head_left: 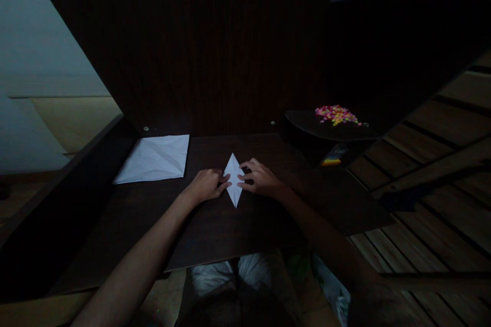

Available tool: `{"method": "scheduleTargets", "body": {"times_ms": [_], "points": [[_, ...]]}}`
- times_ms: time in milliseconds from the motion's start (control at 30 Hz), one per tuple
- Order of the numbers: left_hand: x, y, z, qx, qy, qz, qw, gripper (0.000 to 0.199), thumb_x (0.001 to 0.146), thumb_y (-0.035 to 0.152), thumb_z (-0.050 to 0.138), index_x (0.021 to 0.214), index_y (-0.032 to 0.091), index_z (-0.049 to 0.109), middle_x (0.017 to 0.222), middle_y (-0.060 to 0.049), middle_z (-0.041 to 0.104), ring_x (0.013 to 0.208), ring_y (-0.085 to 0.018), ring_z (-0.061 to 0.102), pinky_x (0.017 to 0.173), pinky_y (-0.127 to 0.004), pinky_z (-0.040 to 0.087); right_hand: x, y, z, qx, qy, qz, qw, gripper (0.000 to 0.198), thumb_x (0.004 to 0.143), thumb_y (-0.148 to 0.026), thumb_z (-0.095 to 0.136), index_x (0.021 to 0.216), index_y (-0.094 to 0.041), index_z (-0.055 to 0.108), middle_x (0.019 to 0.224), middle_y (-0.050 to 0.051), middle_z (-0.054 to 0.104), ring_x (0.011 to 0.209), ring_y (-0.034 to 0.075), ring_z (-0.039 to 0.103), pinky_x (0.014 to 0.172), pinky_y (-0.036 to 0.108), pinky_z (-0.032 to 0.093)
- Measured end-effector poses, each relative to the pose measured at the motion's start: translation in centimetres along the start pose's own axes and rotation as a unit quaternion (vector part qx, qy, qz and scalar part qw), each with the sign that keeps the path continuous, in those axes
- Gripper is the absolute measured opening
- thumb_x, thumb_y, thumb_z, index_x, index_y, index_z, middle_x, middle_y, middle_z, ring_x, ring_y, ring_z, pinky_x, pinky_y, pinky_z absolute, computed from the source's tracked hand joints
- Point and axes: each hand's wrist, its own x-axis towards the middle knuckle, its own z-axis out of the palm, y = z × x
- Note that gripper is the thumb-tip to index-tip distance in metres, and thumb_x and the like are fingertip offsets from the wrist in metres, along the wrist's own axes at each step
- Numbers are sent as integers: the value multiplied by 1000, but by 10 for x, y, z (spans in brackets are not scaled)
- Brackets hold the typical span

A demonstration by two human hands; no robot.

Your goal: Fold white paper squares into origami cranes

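A white sheet of paper folded into a narrow diamond [233, 191] lies on the dark desk, one point toward me and one away, with a crease down its middle. My left hand [209, 184] is at its left edge, thumb and fingertips closed on the paper. From the other side, my right hand [261, 178] holds the right edge, its thumb and fingers resting on the paper with small gaps between them. The fingertips of both hands cover parts of the diamond's side corners.
A stack of creased white paper [157, 157] lies at the back left of the desk [238, 240]. On a raised corner shelf [307, 121] at right sits a pile of small colourful pieces [335, 114]. A dark panel [215, 51] rises behind, and a wooden slatted surface [433, 204] is at right.
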Motion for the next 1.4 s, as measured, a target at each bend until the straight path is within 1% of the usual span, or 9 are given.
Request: {"method": "scheduleTargets", "body": {"times_ms": [100, 267, 400, 500, 667, 767, 933, 1233, 1400], "points": [[0, 2, -1, 10, -14, -14, 1000, 41, 94, 43, 38, 115, 22, 66, 95, -10, 67, 84, -25, 65, 67, -31, 48, -1, 1, 1, -10, -17, 4, 1000, 28, 85, -41, 59, 101, -23, 74, 121, 10, 61, 103, 27, 48, 85, 42, 44], [1, 6, 0, 28, -6, -30, 999, 37, 93, 40, 40, 110, 21, 67, 98, -10, 67, 85, -24, 66, 69, -31, 49, 2, -1, 0, -11, -41, 17, 999, 29, 86, -41, 58, 102, -23, 74, 122, 9, 63, 99, 26, 48, 84, 41, 43], [1, 7, -1, 29, -5, -34, 999, 35, 92, 39, 42, 110, 23, 67, 99, -8, 65, 85, -23, 66, 69, -30, 50, 4, -1, 0, 3, -43, 30, 999, 29, 84, -43, 59, 99, -24, 75, 123, 5, 63, 95, 24, 46, 83, 39, 44], [0, 8, -1, 19, 11, -32, 999, 34, 91, 39, 43, 112, 24, 66, 110, -7, 62, 88, -23, 66, 72, -31, 51, 4, 1, 1, 13, -41, 40, 998, 31, 84, -46, 60, 99, -24, 75, 126, 5, 62, 101, 26, 44, 85, 39, 43], [0, 9, 1, -23, 33, -50, 998, 36, 89, 38, 45, 119, 24, 60, 133, -6, 55, 107, -27, 62, 86, -38, 51, 3, 4, 0, 36, -53, 45, 997, 31, 84, -46, 60, 101, -24, 75, 129, 7, 59, 101, 25, 44, 86, 40, 43], [1, 6, 2, -57, 25, -74, 995, 43, 87, 40, 49, 126, 22, 53, 130, -8, 58, 108, -29, 61, 88, -40, 49, 3, 5, 0, 48, -48, 38, 997, 30, 83, -46, 61, 100, -25, 75, 129, 6, 60, 99, 25, 44, 85, 39, 44], [3, -2, 2, -106, 16, -90, 990, 45, 84, 43, 53, 125, 25, 48, 106, -7, 69, 94, -29, 66, 82, -40, 49, 3, 5, 2, 52, -22, 31, 998, 28, 82, -44, 62, 99, -26, 75, 127, 6, 61, 98, 25, 45, 84, 41, 45], [3, -3, 3, -84, -5, -94, 992, 47, 85, 46, 48, 127, 25, 41, 114, -9, 66, 97, -33, 65, 81, -45, 48, 4, 8, 2, 67, -15, 22, 997, 27, 81, -43, 64, 99, -25, 74, 126, 6, 62, 98, 25, 45, 84, 41, 45], [6, -3, -2, -91, -19, -99, 991, 52, 83, 45, 53, 129, 25, 39, 117, -10, 64, 101, -32, 64, 84, -45, 48, 4, 10, 3, 77, -11, 28, 997, 26, 81, -41, 65, 100, -26, 74, 126, 5, 62, 98, 24, 46, 86, 40, 44]]}}
